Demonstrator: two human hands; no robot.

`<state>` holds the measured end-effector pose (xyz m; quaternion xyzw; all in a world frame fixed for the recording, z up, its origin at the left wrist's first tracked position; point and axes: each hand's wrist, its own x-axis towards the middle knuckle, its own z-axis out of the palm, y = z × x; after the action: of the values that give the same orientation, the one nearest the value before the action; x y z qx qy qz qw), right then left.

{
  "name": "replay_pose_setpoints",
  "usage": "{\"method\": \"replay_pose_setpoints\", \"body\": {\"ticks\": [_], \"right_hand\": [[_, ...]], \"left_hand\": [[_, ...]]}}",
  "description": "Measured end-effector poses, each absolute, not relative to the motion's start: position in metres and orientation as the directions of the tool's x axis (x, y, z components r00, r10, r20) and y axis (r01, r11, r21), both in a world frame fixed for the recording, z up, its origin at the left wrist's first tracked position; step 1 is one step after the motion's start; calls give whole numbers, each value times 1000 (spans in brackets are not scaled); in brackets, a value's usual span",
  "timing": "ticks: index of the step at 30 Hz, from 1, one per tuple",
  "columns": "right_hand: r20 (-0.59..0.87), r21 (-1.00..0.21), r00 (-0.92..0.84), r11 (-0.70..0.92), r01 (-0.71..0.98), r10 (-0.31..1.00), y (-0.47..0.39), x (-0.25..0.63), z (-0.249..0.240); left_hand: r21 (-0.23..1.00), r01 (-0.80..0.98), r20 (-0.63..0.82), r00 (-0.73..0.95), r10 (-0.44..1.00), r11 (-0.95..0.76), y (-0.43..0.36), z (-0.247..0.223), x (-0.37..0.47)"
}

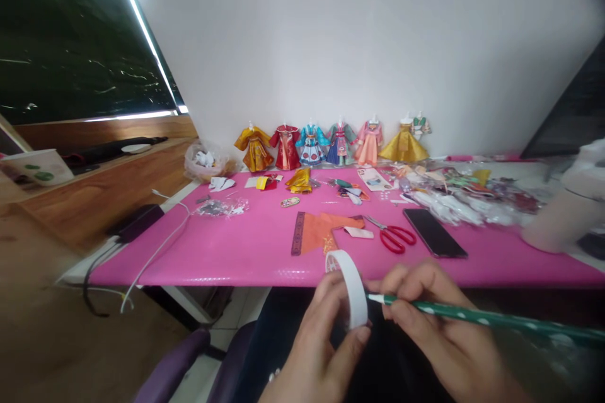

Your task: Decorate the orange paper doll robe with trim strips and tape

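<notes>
My left hand (326,340) grips a roll of white tape (355,289), its fingers reaching through the ring and the thumb at the lower edge. In my right hand (435,321) is a green pencil with pale dots (472,316). The pencil's white tip points at the roll's side, close to it; whether they touch I cannot tell. Both hands are in front of the table's near edge. Just beyond them lie an orange garment piece (314,230) with a dark patterned band, a small white slip (359,233) and red-handled scissors (394,237).
A black phone (433,233) lies right of the scissors on the pink tabletop (227,258). Several dressed doll forms (312,141) line the wall. Plastic-bagged pieces (463,198) pile up at the right, near a pale bottle (567,201). A white cable (158,252) crosses the left side.
</notes>
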<state>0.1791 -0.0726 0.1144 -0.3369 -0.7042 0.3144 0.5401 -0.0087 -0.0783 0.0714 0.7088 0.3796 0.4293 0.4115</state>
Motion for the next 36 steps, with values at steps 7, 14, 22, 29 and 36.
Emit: {"method": "replay_pose_setpoints", "body": {"ticks": [7, 14, 22, 29, 36], "right_hand": [[576, -777, -207, 608, 159, 791, -68, 175, 114], [575, -761, -248, 621, 187, 779, -67, 177, 110], [546, -756, -261, 603, 257, 796, -70, 180, 110], [528, -769, -264, 586, 254, 807, -71, 180, 113], [518, -770, -276, 582, 263, 810, -70, 181, 112]], "left_hand": [[839, 323, 320, 355, 878, -437, -82, 71, -11], [792, 339, 384, 371, 846, -508, -84, 73, -10], [771, 329, 413, 392, 822, -545, -83, 78, -8], [781, 310, 417, 386, 823, -542, -84, 81, -10], [794, 343, 389, 347, 853, -501, -87, 77, -10]]}}
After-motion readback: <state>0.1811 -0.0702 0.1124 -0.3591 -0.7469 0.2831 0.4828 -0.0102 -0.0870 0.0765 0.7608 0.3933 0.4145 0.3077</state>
